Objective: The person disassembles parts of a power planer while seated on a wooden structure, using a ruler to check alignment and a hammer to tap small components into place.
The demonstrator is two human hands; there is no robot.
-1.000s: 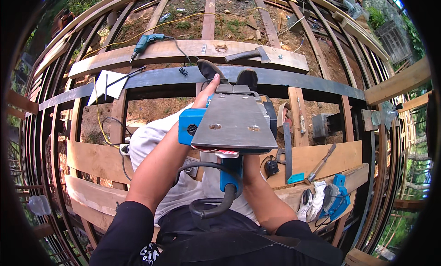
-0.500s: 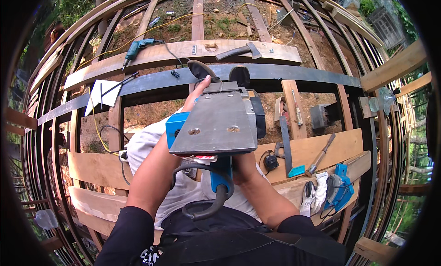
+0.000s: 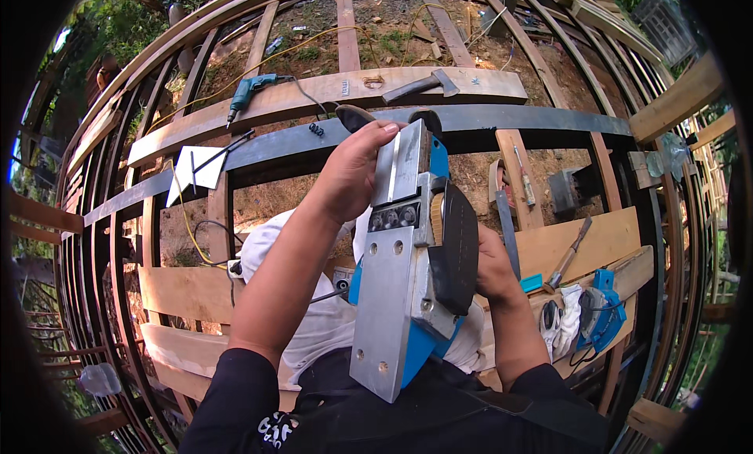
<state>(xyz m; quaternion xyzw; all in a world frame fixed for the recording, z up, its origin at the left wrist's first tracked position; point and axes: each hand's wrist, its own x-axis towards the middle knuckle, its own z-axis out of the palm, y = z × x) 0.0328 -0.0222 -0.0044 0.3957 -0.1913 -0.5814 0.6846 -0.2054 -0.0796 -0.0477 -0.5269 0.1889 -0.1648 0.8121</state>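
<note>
Planer point(image 3: 382, 297) long axis fore-aft, btwn our L hand point(image 3: 353, 171), clamped on far end, & R hand point(image 3: 499, 267), grip hidden, can't tell.

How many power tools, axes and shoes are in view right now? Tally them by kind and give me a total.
Power tools: 3 (held planer, drill, blue tool at right)
Axes: 1
Shoes: 2, one partly hidden behind the planer
Total: 6
</note>
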